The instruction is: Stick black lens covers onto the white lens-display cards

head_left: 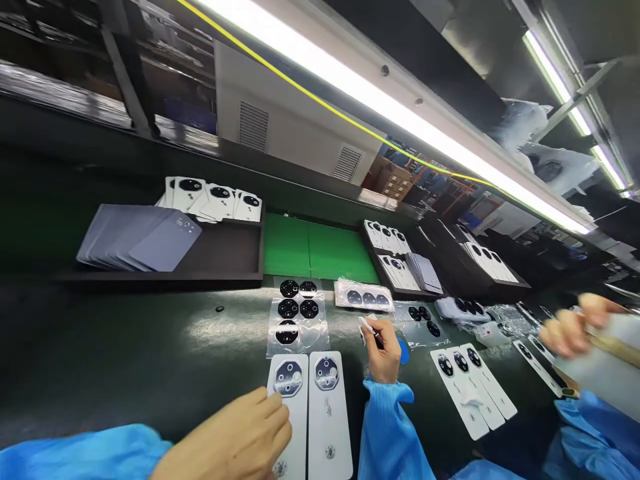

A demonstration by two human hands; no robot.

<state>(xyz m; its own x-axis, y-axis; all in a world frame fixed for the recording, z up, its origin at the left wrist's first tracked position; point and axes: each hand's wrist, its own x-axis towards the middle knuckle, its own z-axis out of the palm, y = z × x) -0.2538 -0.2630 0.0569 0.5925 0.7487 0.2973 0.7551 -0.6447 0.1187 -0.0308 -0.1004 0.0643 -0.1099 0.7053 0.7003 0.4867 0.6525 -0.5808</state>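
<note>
Two white phone back covers lie side by side in front of me, a left cover (296,420) and a right cover (329,407), each with a shiny dark octagonal camera piece at the top. My left hand (230,433) rests over the left cover's edge. Its fingers are curled together, and whatever lies under the fingertips is hidden. Beyond the right cover, my right hand (384,353) pinches a small crumpled white wipe (367,325) above the bench. Close to its right side is a round blue piece (403,351). A clear sheet with several black octagonal pieces (287,309) lies ahead.
A dark tray (225,260) at the back left holds grey sheets (140,237) and white covers (220,200). A green mat (320,247) separates it from another loaded tray (400,257). On the right, a co-worker's blurred hand (575,327) moves above more covers (475,387).
</note>
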